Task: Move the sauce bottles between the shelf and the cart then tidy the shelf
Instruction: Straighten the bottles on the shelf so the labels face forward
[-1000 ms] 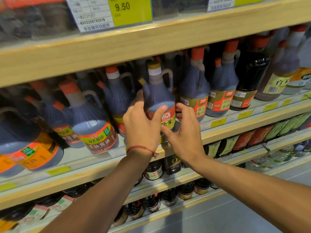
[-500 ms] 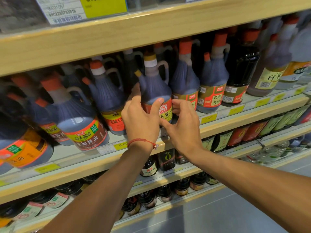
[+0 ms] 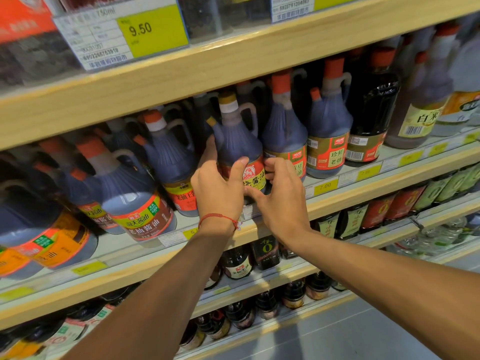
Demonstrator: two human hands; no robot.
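1. The yellow-capped sauce bottle (image 3: 237, 141) is standing upright near the front of the middle shelf (image 3: 363, 197), and we are holding it between both hands.
2. Our left hand (image 3: 218, 189) is gripping its left side, with the thumb lying across the front label and the fingers reaching round behind the dark body.
3. Our right hand (image 3: 283, 196) is holding its lower right side. The fingers are curling against the label's edge and the thumb is stretching below the label, almost meeting the left hand.
4. A red string bracelet (image 3: 218, 218) is sitting on our left wrist.
5. A red-capped bottle (image 3: 284, 128) is standing just beside on the right, with our right fingers lying between the two. Another handled bottle (image 3: 168, 157) is standing on the left.
6. A yellow 7.00 tag (image 3: 324, 185) is showing on the shelf edge right of our hands, and a 9.50 tag (image 3: 152, 29) is hanging above.
7. Small dark bottles (image 3: 266, 252) are lining the lower shelf under our forearms.
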